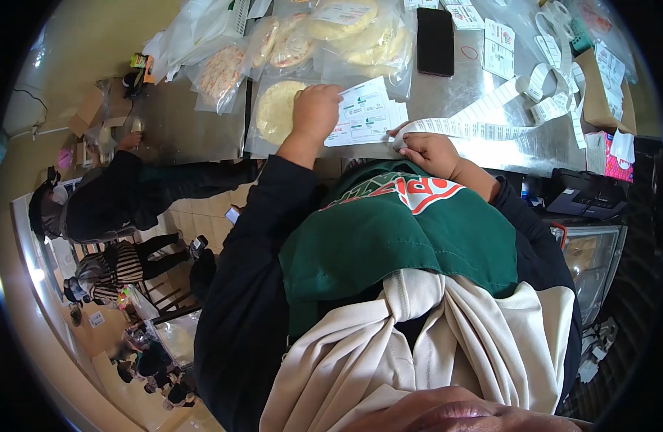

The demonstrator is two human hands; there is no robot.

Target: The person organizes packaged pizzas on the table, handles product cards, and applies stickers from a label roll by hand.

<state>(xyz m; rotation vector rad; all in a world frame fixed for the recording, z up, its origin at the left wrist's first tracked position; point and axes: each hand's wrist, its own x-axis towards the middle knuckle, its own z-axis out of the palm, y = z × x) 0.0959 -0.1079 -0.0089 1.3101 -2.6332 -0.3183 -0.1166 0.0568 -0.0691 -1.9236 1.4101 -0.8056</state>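
My left hand (317, 111) has its fingers curled at the left edge of a white printed label sheet (364, 114). Under and beside that hand lies a flat pale pizza base (279, 108) in a clear bag. My right hand (431, 153) is closed on the near end of a long white label strip (470, 129), by the sheet's lower right corner. From there the strip runs right across the steel table in loose curls. The fingertips of my left hand are partly hidden.
Bagged pizza bases (346, 32) are piled at the back, with a topped one (222, 70) to the left. A black phone (435, 42) and label cards (498, 47) lie beyond. A cardboard box (606, 90) stands right. Another person (112, 194) is at the left.
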